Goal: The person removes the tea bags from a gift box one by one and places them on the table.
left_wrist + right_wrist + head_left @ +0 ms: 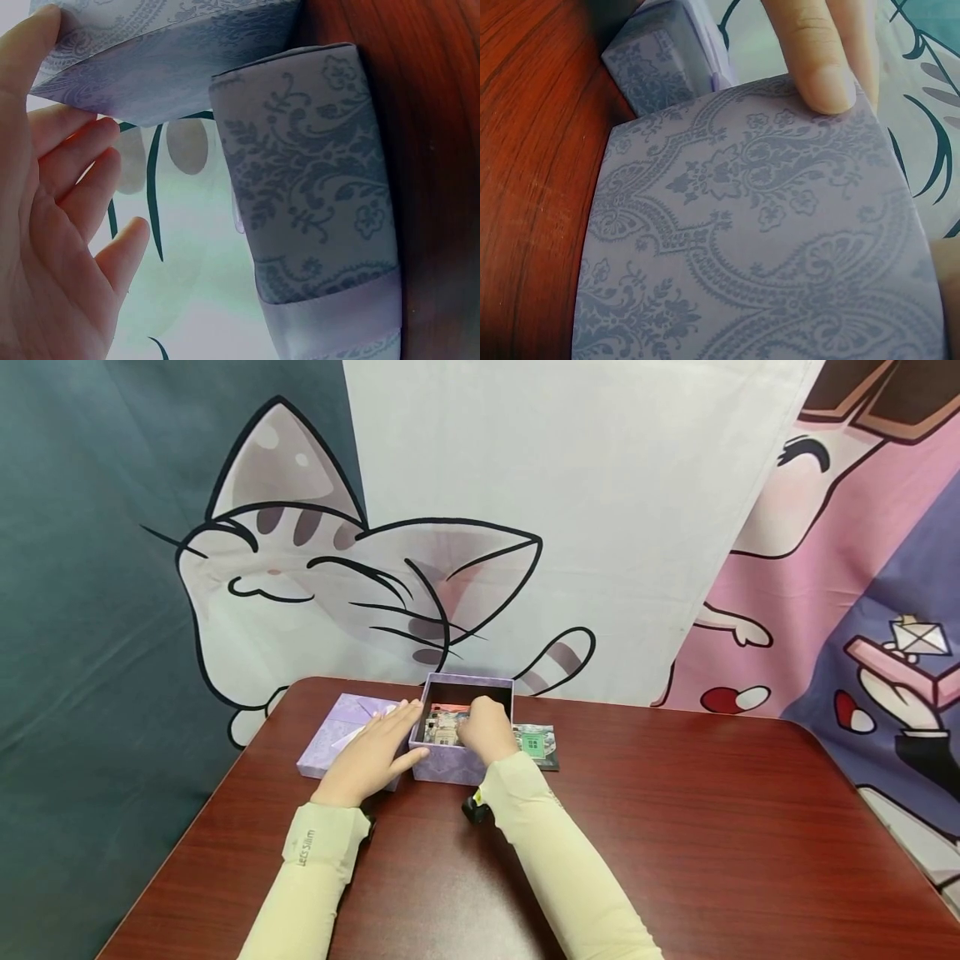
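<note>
A lavender paisley-patterned box (450, 767) stands without its lid on the table, with picture cards (441, 727) lying inside. My left hand (375, 747) is spread over the box's left side, its fingers at the rim. In the right wrist view the left thumb (826, 86) presses the box's patterned front wall (757, 225). The right hand (491, 731) reaches down into the box with bent fingers beside the cards. Its fingertips are hidden, so I cannot tell whether it pinches one.
The matching lid (330, 739) with a pale ribbon lies left of the box, partly under the left hand; its ribbon (334, 319) also shows in the left wrist view. A card with a green building (534, 743) lies right of the box. A cat-patterned cloth (465, 568) hangs behind the table (675, 827).
</note>
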Demonstrator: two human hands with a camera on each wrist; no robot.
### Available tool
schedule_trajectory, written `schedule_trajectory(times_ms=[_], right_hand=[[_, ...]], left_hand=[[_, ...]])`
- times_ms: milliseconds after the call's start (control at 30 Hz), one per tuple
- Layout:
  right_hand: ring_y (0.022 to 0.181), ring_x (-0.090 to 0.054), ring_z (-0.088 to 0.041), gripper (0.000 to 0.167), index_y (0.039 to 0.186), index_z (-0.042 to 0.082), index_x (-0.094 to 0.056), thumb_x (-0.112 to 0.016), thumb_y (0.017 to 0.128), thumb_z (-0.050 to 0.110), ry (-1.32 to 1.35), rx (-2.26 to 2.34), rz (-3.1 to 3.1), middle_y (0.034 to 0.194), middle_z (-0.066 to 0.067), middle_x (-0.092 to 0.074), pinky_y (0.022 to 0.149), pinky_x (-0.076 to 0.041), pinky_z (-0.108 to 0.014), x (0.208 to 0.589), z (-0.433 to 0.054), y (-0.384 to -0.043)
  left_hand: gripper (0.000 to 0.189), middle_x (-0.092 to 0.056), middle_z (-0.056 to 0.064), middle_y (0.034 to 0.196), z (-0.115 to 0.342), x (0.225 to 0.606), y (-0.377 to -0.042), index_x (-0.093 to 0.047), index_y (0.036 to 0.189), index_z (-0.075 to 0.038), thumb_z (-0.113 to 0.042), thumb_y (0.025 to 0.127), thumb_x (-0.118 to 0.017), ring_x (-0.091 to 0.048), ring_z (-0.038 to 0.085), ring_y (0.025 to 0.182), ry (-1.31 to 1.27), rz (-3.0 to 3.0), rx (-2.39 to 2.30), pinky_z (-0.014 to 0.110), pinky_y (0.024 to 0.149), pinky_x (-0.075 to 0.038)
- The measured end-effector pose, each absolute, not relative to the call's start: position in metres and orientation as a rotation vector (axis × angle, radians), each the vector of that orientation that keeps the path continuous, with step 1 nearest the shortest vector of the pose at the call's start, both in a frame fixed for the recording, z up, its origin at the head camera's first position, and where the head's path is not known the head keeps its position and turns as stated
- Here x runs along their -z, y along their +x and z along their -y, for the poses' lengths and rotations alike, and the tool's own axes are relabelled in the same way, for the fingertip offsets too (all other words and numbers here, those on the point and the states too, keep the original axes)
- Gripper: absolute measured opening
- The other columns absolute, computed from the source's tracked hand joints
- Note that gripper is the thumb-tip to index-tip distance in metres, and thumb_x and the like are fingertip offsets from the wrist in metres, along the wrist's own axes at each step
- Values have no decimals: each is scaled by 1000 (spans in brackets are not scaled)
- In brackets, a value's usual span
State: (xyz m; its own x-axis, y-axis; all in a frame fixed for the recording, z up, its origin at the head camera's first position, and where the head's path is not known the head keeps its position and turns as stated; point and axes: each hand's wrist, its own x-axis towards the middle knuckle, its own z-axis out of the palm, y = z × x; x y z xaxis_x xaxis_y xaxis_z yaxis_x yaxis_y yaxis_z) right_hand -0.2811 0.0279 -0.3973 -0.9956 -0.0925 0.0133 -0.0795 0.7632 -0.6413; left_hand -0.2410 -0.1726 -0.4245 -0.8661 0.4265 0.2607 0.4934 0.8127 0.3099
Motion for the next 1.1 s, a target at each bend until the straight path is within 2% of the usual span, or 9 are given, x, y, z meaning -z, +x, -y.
schedule_trajectory(times_ms=[100,167,267,367,467,700,900,1100], right_hand=[[46,-24,-12,43,55,14,-38,-63,85,-4,-177,1094,-2944,51,4,-27,43,-24,-26,398,-29,-282],[47,-23,-12,44,55,15,-37,-62,85,-5,-199,1111,-2948,52,5,-26,44,-23,-26,399,-29,-282],[49,-36,-13,33,59,11,-52,-65,85,-3,-230,1141,-2976,54,3,-44,48,-32,-26,400,-30,-283],[59,-53,-16,15,73,5,-69,-66,86,-1,-245,1206,-2998,69,-4,-65,56,-45,-29,401,-30,-283],[67,-59,-19,11,85,2,-75,-64,86,0,-245,1279,-2990,80,-8,-72,62,-51,-31,401,-31,-284],[68,-62,-16,7,91,3,-75,-69,87,3,-259,1389,-2963,76,-4,-70,65,-54,-31,403,-33,-284],[72,-62,-19,9,95,4,-72,-66,89,4,-308,1427,-2988,79,-4,-69,69,-54,-34,402,-33,-282],[71,-61,-18,8,98,5,-71,-66,92,7,-302,1511,-3006,80,-5,-67,66,-52,-33,404,-34,-280]], left_hand=[[75,-37,14,160,173,425,-241,-37,156,-1,-43,99,-62,-31,31,150,-720,2824,557,56,121,-25],[75,-37,15,160,173,425,-241,-37,156,-1,-43,99,-62,-31,32,150,-723,2822,557,56,121,-25],[75,-37,15,161,173,425,-242,-37,156,-1,-43,99,-62,-32,33,149,-725,2823,558,56,121,-24],[75,-36,14,161,173,425,-243,-36,156,-1,-43,100,-62,-31,32,150,-726,2834,556,56,121,-24],[75,-35,13,162,173,425,-243,-35,157,-2,-44,100,-61,-30,32,150,-726,2843,561,55,121,-23],[75,-35,14,162,173,425,-242,-35,156,-1,-43,100,-61,-31,32,150,-728,2840,571,56,121,-23],[75,-35,13,161,173,425,-242,-35,156,-1,-43,100,-61,-30,31,151,-730,2830,577,55,121,-23],[74,-36,13,161,173,424,-242,-36,156,-2,-43,100,-61,-30,31,150,-736,2833,586,56,121,-23]])
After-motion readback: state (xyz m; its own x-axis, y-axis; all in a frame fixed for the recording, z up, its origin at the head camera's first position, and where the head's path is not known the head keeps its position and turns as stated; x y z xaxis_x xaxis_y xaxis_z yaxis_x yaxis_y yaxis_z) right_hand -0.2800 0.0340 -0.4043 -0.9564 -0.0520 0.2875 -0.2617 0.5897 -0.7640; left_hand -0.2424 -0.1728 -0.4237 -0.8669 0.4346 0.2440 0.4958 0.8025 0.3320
